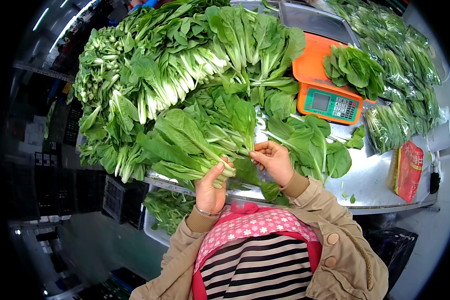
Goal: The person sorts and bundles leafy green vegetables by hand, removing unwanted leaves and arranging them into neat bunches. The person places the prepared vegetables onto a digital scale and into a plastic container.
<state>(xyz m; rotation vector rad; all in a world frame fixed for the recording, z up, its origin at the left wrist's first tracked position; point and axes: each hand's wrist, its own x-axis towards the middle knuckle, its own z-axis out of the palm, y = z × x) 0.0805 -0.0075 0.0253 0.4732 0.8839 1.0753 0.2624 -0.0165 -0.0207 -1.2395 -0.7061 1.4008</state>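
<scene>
My left hand (212, 187) grips a bunch of leafy greens (195, 150) by the pale stem ends, with the leaves pointing up and to the left. Just right of it, my right hand (273, 159) pinches the stem end of another leafy green (245, 120) between thumb and fingers. Behind both hands rises a large heap of the same greens (165, 82), many with white stems facing me. More loose leaves (307, 142) lie on the metal table right of my right hand.
An orange digital scale (307, 60) with a small bunch of greens (354, 71) on it stands behind to the right. Bagged greens (397, 63) are piled beyond it. A red package (408, 170) lies near the table's right end. A white crate of greens (168, 210) sits below the table edge, beside black crates (122, 200).
</scene>
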